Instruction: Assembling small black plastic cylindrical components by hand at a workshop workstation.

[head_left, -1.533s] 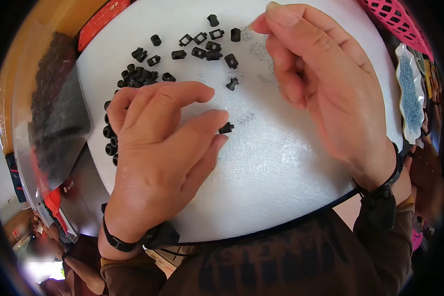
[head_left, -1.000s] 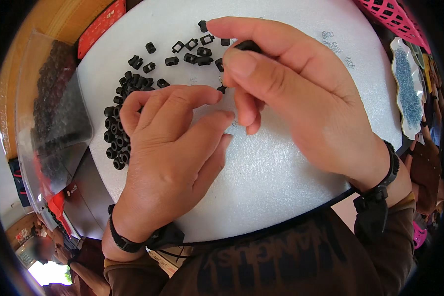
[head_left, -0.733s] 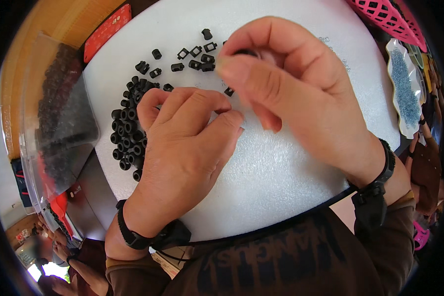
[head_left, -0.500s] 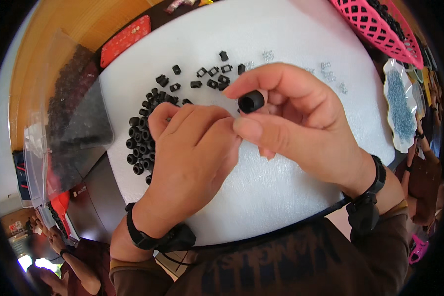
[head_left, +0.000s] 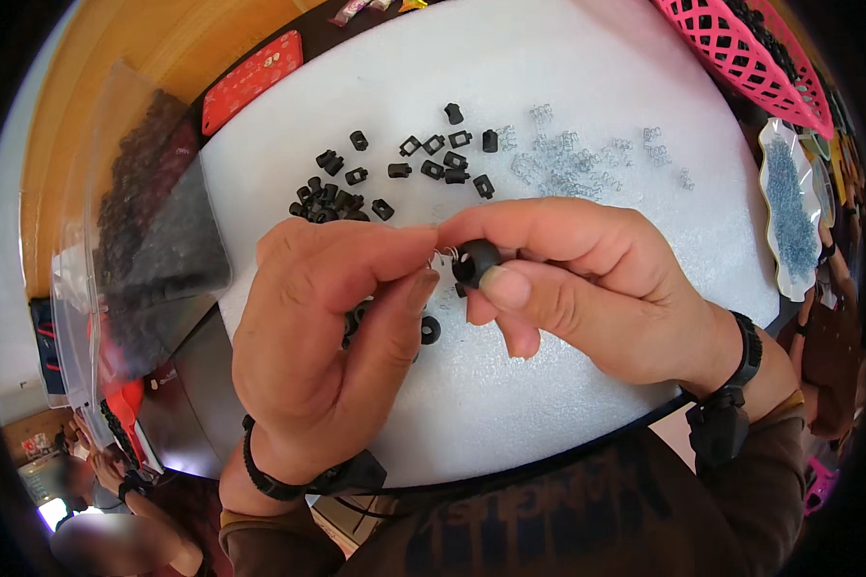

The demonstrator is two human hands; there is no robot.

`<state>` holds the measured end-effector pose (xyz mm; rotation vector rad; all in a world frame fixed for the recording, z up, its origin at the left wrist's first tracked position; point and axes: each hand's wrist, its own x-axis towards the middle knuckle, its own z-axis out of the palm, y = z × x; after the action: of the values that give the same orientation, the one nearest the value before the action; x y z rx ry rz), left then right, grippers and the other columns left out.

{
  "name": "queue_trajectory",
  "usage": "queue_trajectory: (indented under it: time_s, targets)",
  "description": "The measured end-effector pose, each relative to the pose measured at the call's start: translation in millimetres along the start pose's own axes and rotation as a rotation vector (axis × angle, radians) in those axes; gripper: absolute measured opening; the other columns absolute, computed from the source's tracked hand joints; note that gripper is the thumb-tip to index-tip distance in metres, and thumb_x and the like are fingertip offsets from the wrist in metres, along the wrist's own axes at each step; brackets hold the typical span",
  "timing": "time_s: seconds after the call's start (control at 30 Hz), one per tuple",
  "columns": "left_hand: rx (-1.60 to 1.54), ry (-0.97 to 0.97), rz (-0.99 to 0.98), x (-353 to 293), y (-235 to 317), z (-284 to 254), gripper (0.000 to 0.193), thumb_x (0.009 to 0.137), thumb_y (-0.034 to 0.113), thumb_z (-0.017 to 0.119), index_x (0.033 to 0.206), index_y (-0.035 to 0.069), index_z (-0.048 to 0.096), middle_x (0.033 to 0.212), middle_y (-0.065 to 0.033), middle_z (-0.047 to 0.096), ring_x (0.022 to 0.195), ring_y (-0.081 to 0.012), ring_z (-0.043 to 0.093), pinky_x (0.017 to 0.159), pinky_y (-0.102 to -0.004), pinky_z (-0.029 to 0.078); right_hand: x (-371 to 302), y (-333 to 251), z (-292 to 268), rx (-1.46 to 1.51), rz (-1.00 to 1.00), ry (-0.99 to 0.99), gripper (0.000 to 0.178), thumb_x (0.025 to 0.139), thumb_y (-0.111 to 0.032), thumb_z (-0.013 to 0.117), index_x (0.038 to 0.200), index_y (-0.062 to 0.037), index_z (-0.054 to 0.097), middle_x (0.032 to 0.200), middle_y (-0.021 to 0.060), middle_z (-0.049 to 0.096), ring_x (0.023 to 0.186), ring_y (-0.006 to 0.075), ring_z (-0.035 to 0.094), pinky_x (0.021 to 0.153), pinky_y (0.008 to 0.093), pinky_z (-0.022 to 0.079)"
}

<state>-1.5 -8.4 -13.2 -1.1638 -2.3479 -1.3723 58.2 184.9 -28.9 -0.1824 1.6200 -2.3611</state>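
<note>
Pinched between thumb and index finger, my right hand (head_left: 611,293) holds a hollow black cord lock shell (head_left: 483,263), its mouth turned left. My left hand (head_left: 303,332) grips a small wire spring (head_left: 443,256) by the fingertips. The spring's right end is at the shell's mouth; I cannot tell how far in it sits. More black cord lock parts lie under and beyond my left hand, partly hidden, with one round shell (head_left: 430,330) showing beside its thumb. Farther off are several black cord lock plungers (head_left: 434,144) with square holes and loose wire springs (head_left: 560,159).
A white foam sheet (head_left: 587,404) covers the table. Clear plastic bin (head_left: 164,231) with black parts and red case (head_left: 252,82) stand left. A pink basket (head_left: 741,58) and white dish (head_left: 789,212) of springs are right. Other people work at both sides.
My left hand has turned over, away from the pile of black parts, and now shows a spring at its fingertips by the shell. My right hand has come slightly lower, still with the shell.
</note>
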Motion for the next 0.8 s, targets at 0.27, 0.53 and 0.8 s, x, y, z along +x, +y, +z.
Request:
queue_trajectory:
  time_s: [0.27,0.53,0.8]
  targets:
    - [0.169,-0.096,0.170,0.0,-2.4,-1.1,0.034,0.064,-0.010,0.069,0.095,0.002,0.064,0.084,-0.0069,0.065,0.067,-0.0180,0.057,0.060,-0.0294,0.037,-0.4,0.9,-1.2,0.050,0.038,-0.021,0.033,0.097,-0.011,0.048,0.127,0.0023,0.050,0.087,0.0059,0.062,0.066,0.0070,0.055,0.065,0.0212,0.047]
    - [0.250,-0.215,0.232,-7.2,-1.3,2.9,0.042,0.073,-0.009,0.059,0.114,-0.002,0.059,0.099,-0.0110,0.054,0.080,-0.0180,0.050,0.071,-0.0284,0.042,1.4,-4.9,-5.5,0.255,0.133,-0.051,0.033,0.095,-0.015,0.052,0.123,0.0019,0.054,0.087,0.0082,0.063,0.062,0.0083,0.054,0.060,0.0214,0.046]
    - [0.359,-0.147,0.355,-1.2,1.8,-2.6,0.035,0.075,-0.005,0.064,0.110,0.000,0.062,0.084,-0.0063,0.054,0.067,-0.0159,0.048,0.061,-0.0272,0.035,2.3,0.1,0.7,0.271,0.031,-0.071,0.032,0.094,-0.017,0.054,0.121,0.0003,0.057,0.090,0.0091,0.064,0.067,0.0106,0.057,0.066,0.0228,0.048]
